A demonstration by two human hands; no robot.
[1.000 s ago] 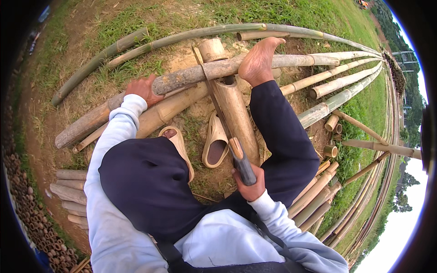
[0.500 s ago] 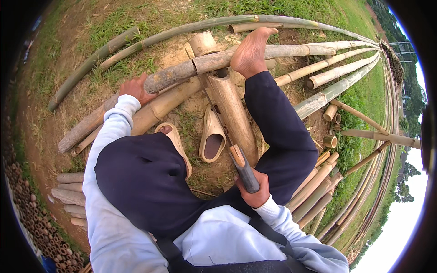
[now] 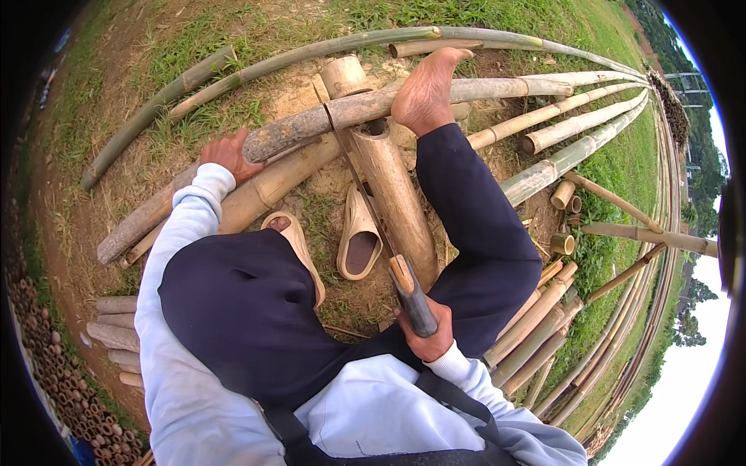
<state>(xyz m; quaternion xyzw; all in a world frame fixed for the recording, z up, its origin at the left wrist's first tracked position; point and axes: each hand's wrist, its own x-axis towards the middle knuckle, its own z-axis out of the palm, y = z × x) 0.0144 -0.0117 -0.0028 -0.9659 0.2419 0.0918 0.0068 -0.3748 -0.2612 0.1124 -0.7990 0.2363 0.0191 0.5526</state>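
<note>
My right hand (image 3: 430,330) is closed round the dark handle of a handsaw (image 3: 371,203). Its long blade runs up and away from me and sits in a cut across a thick bamboo pole (image 3: 291,132), the tip showing beyond it. At the pole's left end, my left hand (image 3: 227,157) grips it, with some fingers hidden. My bare foot (image 3: 430,92) presses on the same pole to the right of the cut. Beneath, the pole rests across a stout bamboo post (image 3: 395,198) lying toward me and a second short piece (image 3: 344,75).
An empty tan clog (image 3: 360,241) lies between my legs; its mate (image 3: 301,247) is on my other foot. Long bamboo poles (image 3: 575,151) fan out to the right. Cut lengths (image 3: 536,334) are stacked at lower right, others (image 3: 116,334) at left. Short rings (image 3: 81,404) heap at lower left.
My right hand and the saw have shifted slightly toward me, the blade still in the cut. My left hand and foot keep their places on the pole.
</note>
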